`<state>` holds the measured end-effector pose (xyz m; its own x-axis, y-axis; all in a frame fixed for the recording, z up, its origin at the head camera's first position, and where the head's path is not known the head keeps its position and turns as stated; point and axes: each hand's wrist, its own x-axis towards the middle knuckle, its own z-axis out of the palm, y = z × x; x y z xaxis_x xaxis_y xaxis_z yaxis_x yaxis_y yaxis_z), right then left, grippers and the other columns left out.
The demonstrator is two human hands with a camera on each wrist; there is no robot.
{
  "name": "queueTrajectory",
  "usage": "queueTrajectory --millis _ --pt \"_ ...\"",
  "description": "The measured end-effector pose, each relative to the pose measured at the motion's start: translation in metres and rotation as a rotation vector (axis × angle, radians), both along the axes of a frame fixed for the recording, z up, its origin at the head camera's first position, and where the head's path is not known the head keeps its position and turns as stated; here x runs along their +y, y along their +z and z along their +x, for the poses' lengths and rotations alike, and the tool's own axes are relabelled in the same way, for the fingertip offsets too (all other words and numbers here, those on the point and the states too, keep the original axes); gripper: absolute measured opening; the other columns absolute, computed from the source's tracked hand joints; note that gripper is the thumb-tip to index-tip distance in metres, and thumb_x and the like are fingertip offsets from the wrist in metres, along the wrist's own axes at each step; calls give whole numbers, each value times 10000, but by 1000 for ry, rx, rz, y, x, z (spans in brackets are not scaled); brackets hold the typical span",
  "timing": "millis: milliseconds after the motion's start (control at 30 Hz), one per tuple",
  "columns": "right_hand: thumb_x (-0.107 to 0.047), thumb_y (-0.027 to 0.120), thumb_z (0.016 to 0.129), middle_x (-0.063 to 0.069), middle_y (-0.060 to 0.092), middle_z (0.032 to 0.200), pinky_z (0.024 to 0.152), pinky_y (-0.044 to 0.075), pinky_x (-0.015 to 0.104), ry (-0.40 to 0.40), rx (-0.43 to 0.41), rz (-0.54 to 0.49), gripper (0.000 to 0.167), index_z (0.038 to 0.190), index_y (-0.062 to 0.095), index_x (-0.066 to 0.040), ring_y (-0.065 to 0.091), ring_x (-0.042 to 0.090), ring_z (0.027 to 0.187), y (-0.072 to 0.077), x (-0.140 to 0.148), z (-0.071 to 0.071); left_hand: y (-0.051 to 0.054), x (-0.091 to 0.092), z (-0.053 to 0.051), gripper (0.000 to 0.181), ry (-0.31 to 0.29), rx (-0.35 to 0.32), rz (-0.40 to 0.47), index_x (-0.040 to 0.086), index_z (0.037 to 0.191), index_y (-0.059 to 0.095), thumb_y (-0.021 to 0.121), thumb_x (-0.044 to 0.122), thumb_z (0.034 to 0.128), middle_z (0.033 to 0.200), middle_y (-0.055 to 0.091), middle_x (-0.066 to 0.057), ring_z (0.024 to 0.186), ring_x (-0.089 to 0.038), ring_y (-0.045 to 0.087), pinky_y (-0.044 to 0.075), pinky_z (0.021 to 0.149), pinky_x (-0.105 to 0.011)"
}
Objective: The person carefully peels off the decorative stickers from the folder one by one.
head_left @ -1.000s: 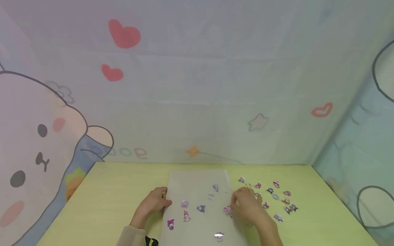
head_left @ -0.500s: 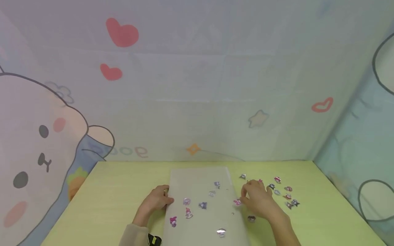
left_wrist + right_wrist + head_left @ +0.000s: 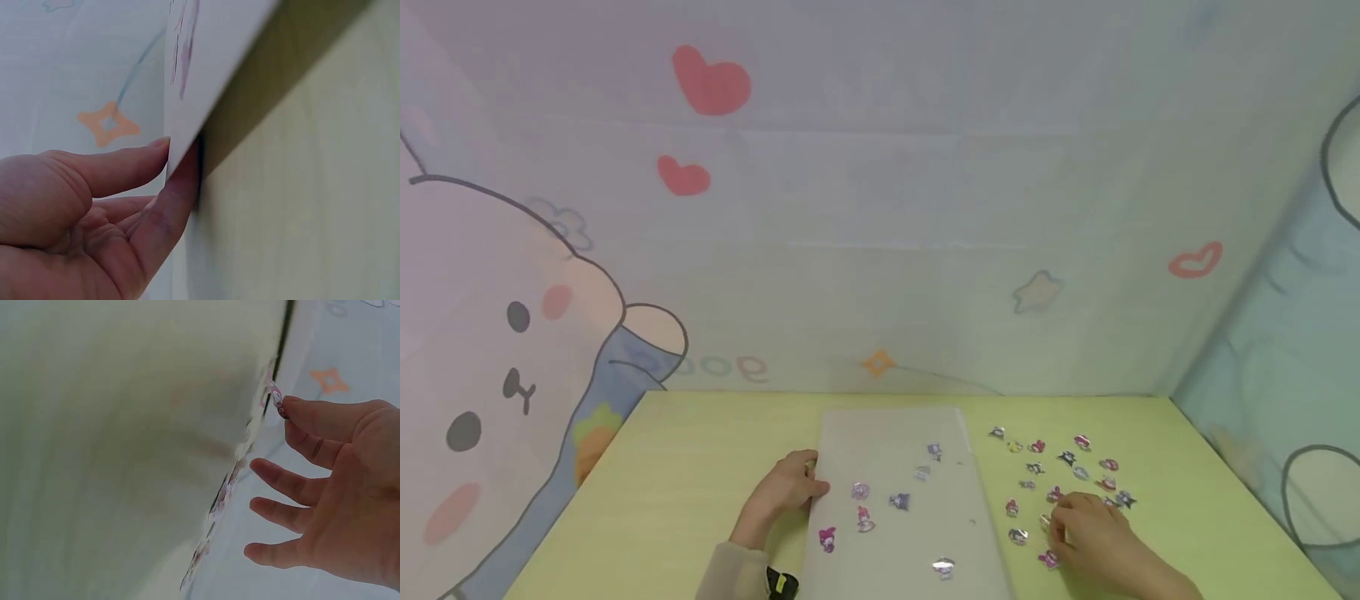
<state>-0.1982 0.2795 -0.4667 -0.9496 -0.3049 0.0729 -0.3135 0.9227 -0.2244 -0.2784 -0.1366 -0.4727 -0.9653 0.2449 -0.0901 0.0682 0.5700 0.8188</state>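
Observation:
A white board lies lengthwise on the table, with several small cartoon stickers such as a purple one on it. At its left edge my left hand grips the board, thumb on top and fingers beneath; the left wrist view shows the raised edge between them. Over the scattered stickers right of the board is my right hand. In the right wrist view its thumb and forefinger pinch a small pink-and-white sticker, the other fingers spread. A pink sticker appears beside the thumb in the head view.
Several loose stickers, including a red-and-white one and a dark one, are spread over the right part of the yellow table. A printed cloth backdrop rises behind the table.
My right hand has moved right and toward me, off the board's right side to the loose stickers. The pink sticker by its fingers has left the board. The left hand keeps its grip.

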Motion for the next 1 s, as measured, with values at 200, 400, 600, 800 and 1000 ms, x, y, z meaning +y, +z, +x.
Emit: queueTrajectory --millis 200,400,600,800,1000 --pt "-180 788 805 66 612 1098 879 367 700 -2 39 13 283 716 529 -256 529 397 1105 -3 8 -2 0 1 1 639 1 1 12 -204 1391 318 659 -14 885 649 544 -72 529 -133 497 405 551 -282" --pt "-148 804 772 -15 579 1004 860 351 722 27 19 16 322 683 519 -269 527 368 1067 -1 4 -4 1 1 2 654 16 -10 4 -200 1398 310 664 -4 884 652 532 -61 533 -134 491 392 537 -271" --pt "-155 797 804 -22 559 1003 920 226 790 8 -7 49 365 647 484 -254 486 382 1132 -2 -1 -7 1 0 1 649 27 1 -2 -194 1393 328 669 -2 875 675 526 -60 554 -145 512 424 560 -287" --pt "-154 797 783 18 558 1052 949 207 776 -4 13 93 347 673 480 -241 462 372 1134 -5 -1 -8 0 -2 1 646 15 9 -5 -204 1384 329 670 -1 875 666 522 -55 545 -140 496 417 562 -296" --pt "-152 832 718 11 533 1055 953 198 773 11 62 75 370 720 474 -243 444 393 1153 -4 3 -8 0 -1 1 626 -7 14 14 -199 1380 342 662 -2 879 671 551 -78 562 -154 532 432 575 -302"
